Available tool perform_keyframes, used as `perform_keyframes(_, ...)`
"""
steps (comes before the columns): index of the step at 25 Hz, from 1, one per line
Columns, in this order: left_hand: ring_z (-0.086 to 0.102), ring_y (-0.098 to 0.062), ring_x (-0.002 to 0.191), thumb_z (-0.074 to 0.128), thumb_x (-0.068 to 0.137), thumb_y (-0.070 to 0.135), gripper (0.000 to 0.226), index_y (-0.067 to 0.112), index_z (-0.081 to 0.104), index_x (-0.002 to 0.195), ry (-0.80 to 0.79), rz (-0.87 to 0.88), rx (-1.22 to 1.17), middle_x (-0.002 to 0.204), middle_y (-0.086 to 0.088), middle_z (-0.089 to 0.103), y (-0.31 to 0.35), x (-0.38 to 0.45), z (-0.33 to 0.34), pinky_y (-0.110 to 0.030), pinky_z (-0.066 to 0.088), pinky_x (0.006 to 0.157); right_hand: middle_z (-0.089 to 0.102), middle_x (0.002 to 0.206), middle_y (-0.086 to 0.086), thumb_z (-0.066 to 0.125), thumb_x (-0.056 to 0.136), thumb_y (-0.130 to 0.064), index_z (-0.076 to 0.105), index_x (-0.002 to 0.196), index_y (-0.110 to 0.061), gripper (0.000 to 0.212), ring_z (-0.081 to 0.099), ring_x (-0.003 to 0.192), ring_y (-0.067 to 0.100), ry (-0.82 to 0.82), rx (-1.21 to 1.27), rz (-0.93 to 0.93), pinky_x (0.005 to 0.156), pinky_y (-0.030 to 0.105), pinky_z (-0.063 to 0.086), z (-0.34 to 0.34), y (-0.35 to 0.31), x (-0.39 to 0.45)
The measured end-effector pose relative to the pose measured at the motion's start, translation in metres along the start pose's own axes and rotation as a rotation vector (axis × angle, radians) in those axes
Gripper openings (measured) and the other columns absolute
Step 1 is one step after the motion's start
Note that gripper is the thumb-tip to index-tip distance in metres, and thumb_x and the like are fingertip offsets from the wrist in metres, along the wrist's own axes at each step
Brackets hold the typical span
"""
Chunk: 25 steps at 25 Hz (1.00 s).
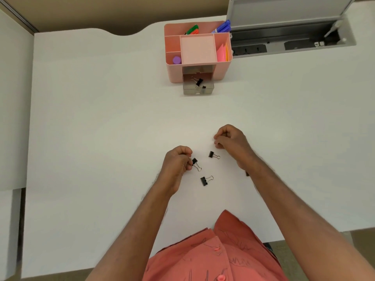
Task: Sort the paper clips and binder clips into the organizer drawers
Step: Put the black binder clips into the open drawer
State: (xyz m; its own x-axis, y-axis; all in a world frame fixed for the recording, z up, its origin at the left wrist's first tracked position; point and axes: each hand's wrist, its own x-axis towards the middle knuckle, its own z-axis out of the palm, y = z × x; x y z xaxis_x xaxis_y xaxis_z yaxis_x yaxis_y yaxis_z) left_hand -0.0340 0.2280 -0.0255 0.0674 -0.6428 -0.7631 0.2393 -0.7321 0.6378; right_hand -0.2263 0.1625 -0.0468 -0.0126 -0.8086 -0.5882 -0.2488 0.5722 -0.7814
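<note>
My left hand (pixel 178 161) pinched on a binder clip (pixel 196 164), right hand (pixel 231 139) curled, grip unclear, two clips (pixel 213 154) between, no readable writing.

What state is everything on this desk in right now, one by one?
Organizer: upright, compartments holding markers, sticky notes.
Lower drawer: pulled open, binder clips inside.
Left hand: fingers pinched at a binder clip.
Right hand: closed, contents hidden.
Two loose binder clips: lying on the desk.
Desk cable hatch: lid raised.
</note>
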Motion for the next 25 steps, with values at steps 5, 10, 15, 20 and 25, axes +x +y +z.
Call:
perform_keyframes(5, 0.053, -0.009, 0.078, 0.063, 0.087, 0.013, 0.017, 0.02, 0.065, 0.102, 0.006, 0.256, 0.701, 0.09, 0.007, 0.055, -0.006, 0.002, -0.001, -0.022, 0.042, 0.067, 0.058, 0.091, -0.004, 0.07, 0.081, -0.019, 0.066, 0.097, -0.025, 0.017, 0.055, 0.075, 0.01, -0.065, -0.265, -0.049, 0.075, 0.024, 0.051, -0.007, 0.014, -0.019)
perform_keyframes(10, 0.049, -0.016, 0.106, 0.067, 0.093, 0.014, 0.041, 0.022, 0.051, 0.13, -0.069, 0.478, 1.21, 0.119, 0.001, 0.047, -0.021, 0.007, -0.002, -0.026, 0.042, 0.081, 0.046, 0.107, -0.009, 0.08, 0.083, -0.026, 0.058, 0.107, -0.028, 0.032, 0.05, 0.094, 0.009, -0.08, -0.644, -0.289, 0.082, 0.025, 0.047, 0.006, 0.033, -0.034)
perform_keyframes(15, 0.052, -0.019, 0.092, 0.067, 0.092, 0.009, 0.021, 0.018, 0.055, 0.107, -0.039, 0.545, 1.268, 0.107, 0.002, 0.047, -0.02, 0.009, 0.0, -0.031, 0.047, 0.072, 0.048, 0.104, -0.008, 0.077, 0.086, -0.024, 0.06, 0.099, -0.026, 0.022, 0.051, 0.092, 0.01, -0.042, -0.7, -0.286, 0.08, 0.031, 0.049, 0.01, 0.03, -0.034)
perform_keyframes(20, 0.052, -0.019, 0.081, 0.067, 0.089, 0.005, 0.019, 0.017, 0.052, 0.093, -0.022, 0.498, 1.188, 0.096, 0.003, 0.051, -0.014, 0.009, -0.001, -0.031, 0.044, 0.065, 0.056, 0.094, -0.007, 0.073, 0.083, -0.021, 0.057, 0.092, -0.024, 0.019, 0.053, 0.077, 0.008, -0.061, -0.604, -0.227, 0.068, 0.025, 0.043, 0.003, 0.021, -0.032)
perform_keyframes(25, 0.047, -0.014, 0.066, 0.061, 0.091, 0.004, 0.016, 0.019, 0.055, 0.089, 0.013, 0.39, 0.89, 0.082, 0.002, 0.059, -0.011, 0.008, -0.008, -0.026, 0.041, 0.054, 0.066, 0.088, 0.0, 0.07, 0.081, -0.02, 0.058, 0.096, -0.018, 0.02, 0.061, 0.074, 0.013, -0.052, -0.224, 0.042, 0.07, 0.032, 0.054, -0.002, 0.006, -0.023)
